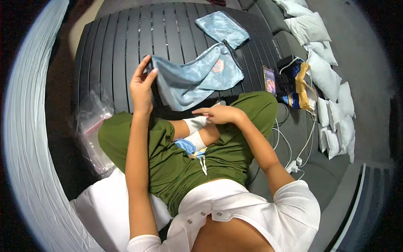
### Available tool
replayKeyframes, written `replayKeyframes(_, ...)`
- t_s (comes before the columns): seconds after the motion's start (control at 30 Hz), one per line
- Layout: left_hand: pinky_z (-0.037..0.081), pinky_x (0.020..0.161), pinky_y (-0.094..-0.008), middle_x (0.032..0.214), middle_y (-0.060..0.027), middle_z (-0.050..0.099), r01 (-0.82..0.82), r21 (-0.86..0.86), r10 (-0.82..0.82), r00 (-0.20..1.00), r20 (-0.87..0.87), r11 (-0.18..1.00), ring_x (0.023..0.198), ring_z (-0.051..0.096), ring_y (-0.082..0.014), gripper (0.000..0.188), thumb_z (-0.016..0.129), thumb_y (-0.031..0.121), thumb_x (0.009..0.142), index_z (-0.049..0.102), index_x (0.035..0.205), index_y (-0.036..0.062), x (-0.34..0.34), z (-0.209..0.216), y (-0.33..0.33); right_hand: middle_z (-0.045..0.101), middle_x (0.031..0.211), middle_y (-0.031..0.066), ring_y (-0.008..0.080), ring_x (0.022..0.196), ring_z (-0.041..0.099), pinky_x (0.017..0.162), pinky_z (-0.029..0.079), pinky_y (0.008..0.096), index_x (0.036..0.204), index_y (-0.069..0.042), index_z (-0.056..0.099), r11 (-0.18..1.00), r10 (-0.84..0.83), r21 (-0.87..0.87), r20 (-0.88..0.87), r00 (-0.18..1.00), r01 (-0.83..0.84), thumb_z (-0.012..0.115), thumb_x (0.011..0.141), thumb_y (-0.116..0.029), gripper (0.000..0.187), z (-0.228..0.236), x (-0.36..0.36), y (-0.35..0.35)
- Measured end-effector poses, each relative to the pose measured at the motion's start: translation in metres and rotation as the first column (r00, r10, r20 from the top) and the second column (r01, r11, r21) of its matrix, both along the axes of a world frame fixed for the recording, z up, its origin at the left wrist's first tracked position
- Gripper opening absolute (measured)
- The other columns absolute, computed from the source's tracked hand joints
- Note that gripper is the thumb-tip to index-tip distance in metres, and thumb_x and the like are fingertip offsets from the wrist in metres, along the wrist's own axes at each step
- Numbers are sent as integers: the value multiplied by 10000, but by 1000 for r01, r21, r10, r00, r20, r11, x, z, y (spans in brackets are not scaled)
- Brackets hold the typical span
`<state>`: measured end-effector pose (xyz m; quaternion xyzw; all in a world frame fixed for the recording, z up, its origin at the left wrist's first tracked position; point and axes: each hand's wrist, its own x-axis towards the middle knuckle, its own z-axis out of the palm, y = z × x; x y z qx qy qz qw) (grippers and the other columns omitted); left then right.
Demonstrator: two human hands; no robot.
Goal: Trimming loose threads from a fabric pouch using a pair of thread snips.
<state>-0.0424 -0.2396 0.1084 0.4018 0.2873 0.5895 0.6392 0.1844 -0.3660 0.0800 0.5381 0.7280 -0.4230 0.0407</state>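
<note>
My left hand is raised over the slatted table's near side. Its thumb and fingers pinch the dark-edged left end of a pale blue, cloudy-patterned cloth. The cloth sags between that end and its right part, which rests on the slats and shows a pinkish mark. Over my crossed feet in white socks, my right hand is partly curled, with a thin red thing at its fingers; most of that thing is hidden. Farther back lies another pale blue cloth, folded flat, with a dark edge.
The dark slatted table fills the far side. Clear plastic bags lie left of my knee. A phone, a blue and yellow packet and white cables sit right. White pillows line the grey sofa; a pale curtain hangs left.
</note>
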Motion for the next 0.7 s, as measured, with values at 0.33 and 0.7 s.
replayKeyframes(0.33, 402, 817, -208, 1034, -61, 577, -138, -76, 128, 985, -117, 988, 912, 523, -95, 278, 549, 22, 828, 559, 1103, -14, -12, -14, 8, 614, 827, 94, 200, 713, 589, 636, 460, 351, 1119, -43, 505, 969, -160, 99, -450, 879, 227, 529, 825, -196, 333, 13, 54, 31)
replayKeyframes(0.7, 413, 754, -197, 931, -30, 592, -263, -138, 245, 960, -135, 955, 825, 534, -84, 214, 599, 59, 814, 596, 1020, 1, -27, -6, 17, 355, 1251, 279, 462, 1120, 384, 941, 348, 461, 1131, 50, 418, 151, -988, 485, 37, 152, 861, 477, 791, -212, 433, -15, 154, 99)
